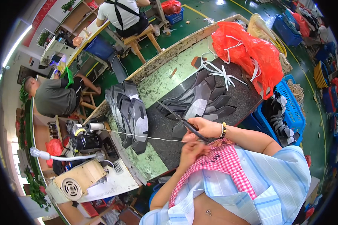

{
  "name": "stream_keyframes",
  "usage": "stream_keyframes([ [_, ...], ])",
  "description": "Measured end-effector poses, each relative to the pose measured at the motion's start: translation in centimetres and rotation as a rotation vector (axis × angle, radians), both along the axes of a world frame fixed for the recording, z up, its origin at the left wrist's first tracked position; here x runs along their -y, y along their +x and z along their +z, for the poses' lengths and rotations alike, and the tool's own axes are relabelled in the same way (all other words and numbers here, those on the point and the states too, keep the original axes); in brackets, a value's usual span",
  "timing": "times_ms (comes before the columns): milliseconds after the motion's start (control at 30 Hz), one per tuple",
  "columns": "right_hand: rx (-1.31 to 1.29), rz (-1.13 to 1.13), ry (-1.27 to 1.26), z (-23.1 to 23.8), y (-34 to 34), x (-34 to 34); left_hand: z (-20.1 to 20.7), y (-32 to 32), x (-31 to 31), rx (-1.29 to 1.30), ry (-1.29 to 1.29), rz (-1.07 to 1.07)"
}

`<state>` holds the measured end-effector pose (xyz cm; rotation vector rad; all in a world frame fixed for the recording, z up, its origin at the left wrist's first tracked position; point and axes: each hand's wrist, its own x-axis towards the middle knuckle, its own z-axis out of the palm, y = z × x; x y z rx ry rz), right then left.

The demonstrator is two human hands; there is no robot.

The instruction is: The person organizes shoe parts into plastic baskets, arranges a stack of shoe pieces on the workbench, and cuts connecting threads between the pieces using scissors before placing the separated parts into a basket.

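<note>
My right hand (205, 128) is wrapped round a pair of dark scissors (175, 114), their long blades pointing up and to the left over the table. Just below it, close to my chest, my left hand (191, 153) is closed in a pinch on a thin white cord (154, 138). The cord runs taut leftward to the machine side; its near end is hidden among my fingers. Beyond the blades lies a spread pile of dark grey cut pieces (199, 98). Another stack of grey pieces (129, 114) rests further left on the table.
A red plastic bag (248, 52) with white strips (225, 75) sits at the table's far right. A blue basket (293, 111) of black and white pieces stands to the right. At left is a sewing machine (79, 180) with a lamp (50, 154). Two people sit beyond the table.
</note>
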<state>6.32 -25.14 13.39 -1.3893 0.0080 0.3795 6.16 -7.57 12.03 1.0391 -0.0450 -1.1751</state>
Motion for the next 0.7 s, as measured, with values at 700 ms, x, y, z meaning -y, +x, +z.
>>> stream_keyframes([
  [700,-0.214,-0.806,-0.500,-7.6,4.0,10.9,-5.4,8.4,2.7,1.102,0.675,-0.047],
])
